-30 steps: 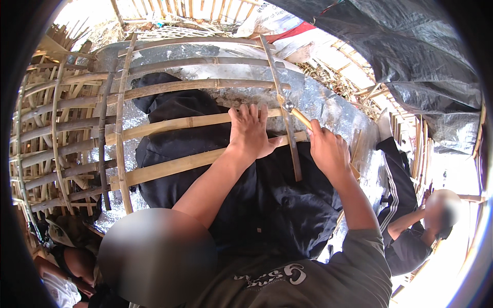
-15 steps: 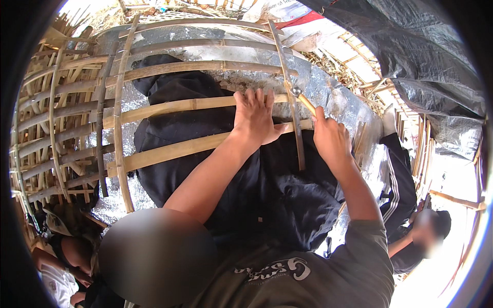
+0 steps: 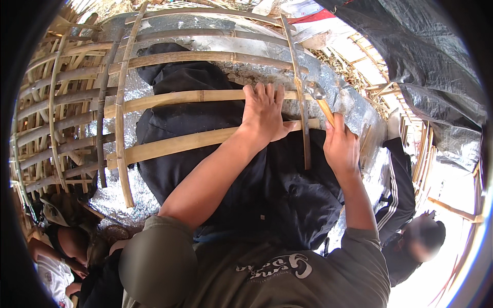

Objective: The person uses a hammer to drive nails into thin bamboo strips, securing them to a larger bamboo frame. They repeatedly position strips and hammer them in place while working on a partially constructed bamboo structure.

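Observation:
My right hand (image 3: 342, 149) is wrapped round the wooden handle of a hammer (image 3: 325, 109). The hammer's shiny metal head is just right of a thin bamboo crosspiece (image 3: 303, 115), near where it meets a slat. My left hand (image 3: 263, 114) rests with fingers apart over a pale bamboo slat (image 3: 177, 97), its thumb reaching to a second pale slat (image 3: 179, 145) nearer me. These slats belong to a bamboo lattice, with another crosspiece (image 3: 122, 110) on the left. Whether a nail stands at the joint is too small to tell.
Black trousers (image 3: 241, 205) lie folded under the lattice, on my legs. Beneath is a silvery sheet (image 3: 354, 110). More bamboo lattice (image 3: 51, 113) stands at the left. A dark tarp (image 3: 411, 46) hangs at the upper right. Other people sit at the lower left and right.
The hammer head has shifted right, away from the crosspiece. My left hand keeps its place on the slats, while the whole view has shifted slightly.

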